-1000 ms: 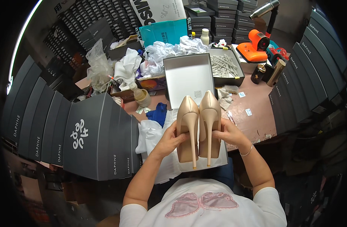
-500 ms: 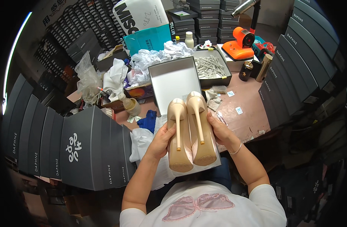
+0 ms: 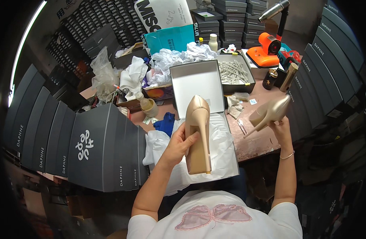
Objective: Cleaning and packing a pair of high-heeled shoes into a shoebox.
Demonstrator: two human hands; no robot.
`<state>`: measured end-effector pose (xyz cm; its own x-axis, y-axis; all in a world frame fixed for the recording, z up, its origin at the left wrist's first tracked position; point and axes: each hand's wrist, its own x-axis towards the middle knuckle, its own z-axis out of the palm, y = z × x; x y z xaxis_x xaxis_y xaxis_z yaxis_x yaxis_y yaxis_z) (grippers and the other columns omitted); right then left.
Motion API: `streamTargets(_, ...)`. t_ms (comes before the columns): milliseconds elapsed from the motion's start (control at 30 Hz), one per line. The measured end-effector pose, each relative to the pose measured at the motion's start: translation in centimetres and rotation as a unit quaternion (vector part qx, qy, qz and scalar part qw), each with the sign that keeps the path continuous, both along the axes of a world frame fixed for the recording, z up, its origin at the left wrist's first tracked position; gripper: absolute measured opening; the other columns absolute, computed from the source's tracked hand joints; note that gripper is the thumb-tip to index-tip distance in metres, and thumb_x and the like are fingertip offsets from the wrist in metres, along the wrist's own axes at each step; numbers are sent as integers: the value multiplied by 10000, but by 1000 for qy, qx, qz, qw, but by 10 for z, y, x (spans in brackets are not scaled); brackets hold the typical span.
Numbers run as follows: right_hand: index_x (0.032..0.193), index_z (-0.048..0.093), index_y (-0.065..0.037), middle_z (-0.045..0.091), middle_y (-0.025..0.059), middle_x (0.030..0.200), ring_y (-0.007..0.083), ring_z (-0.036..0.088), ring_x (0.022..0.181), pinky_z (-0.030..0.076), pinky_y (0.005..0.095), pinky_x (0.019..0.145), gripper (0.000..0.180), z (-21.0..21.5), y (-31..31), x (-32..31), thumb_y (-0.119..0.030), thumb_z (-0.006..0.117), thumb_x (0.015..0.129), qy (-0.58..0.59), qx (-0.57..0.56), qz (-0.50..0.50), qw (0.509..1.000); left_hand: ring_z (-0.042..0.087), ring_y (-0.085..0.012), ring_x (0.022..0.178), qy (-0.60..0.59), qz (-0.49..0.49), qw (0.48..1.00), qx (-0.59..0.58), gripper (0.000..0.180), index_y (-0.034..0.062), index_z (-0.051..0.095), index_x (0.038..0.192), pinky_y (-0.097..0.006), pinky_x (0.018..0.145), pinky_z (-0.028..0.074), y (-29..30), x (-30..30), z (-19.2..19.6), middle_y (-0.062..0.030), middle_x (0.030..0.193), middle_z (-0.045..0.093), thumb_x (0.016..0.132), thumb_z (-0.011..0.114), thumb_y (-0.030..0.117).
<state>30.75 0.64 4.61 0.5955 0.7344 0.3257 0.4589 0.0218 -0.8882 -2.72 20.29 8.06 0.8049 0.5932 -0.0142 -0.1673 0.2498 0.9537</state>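
Two glossy champagne-coloured high-heeled shoes are apart, one in each hand. My left hand [image 3: 180,144] is closed round the side of one high-heeled shoe [image 3: 198,115], held over the box with its thin heel toward me. Out to the right, my right hand [image 3: 280,130] grips the other high-heeled shoe [image 3: 270,111], tilted above the pink tabletop; some of its fingers are hidden behind the shoe. Beneath the left shoe lies an open shoe box [image 3: 199,75] lined with white tissue paper [image 3: 223,147], its white inner lid raised at the back.
Dark grey shoe boxes [image 3: 97,147] stand in a row at left, and more boxes [image 3: 324,75] rise at right. Behind are crumpled paper [image 3: 179,55], a box of paper sticks [image 3: 234,73], an orange heat tool [image 3: 264,51] and bottles. Tweezers [image 3: 241,126] and a cloth [image 3: 234,106] lie on the table [image 3: 252,147].
The two shoes, held side by side before, are now separated. My right hand has carried one to the right and turned it, while the left shoe stays over the box. The view has shifted slightly.
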Motion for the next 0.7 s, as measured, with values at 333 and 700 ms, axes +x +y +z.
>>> streamTargets(333, 1341, 468, -52, 400, 247, 1440, 330, 421, 1337, 379, 459, 1063, 479, -97, 58, 21, -64, 572, 873, -107, -181, 105, 972, 588, -243, 869, 141, -12, 715, 685, 478, 98, 606, 1207, -382, 817, 454, -34, 1, 9, -60, 951, 633, 744, 718, 63)
streamTargets(700, 1309, 466, -82, 483, 140, 1319, 199, 488, 1197, 382, 313, 1009, 672, -18, 12, -186, -74, 793, 722, 156, 47, 333, 929, 209, -337, 1447, 147, 276, 773, 551, 1307, 243, 46, 1549, -499, 1152, 251, -20, -37, -22, -190, 1547, 184, 585, 918, 371)
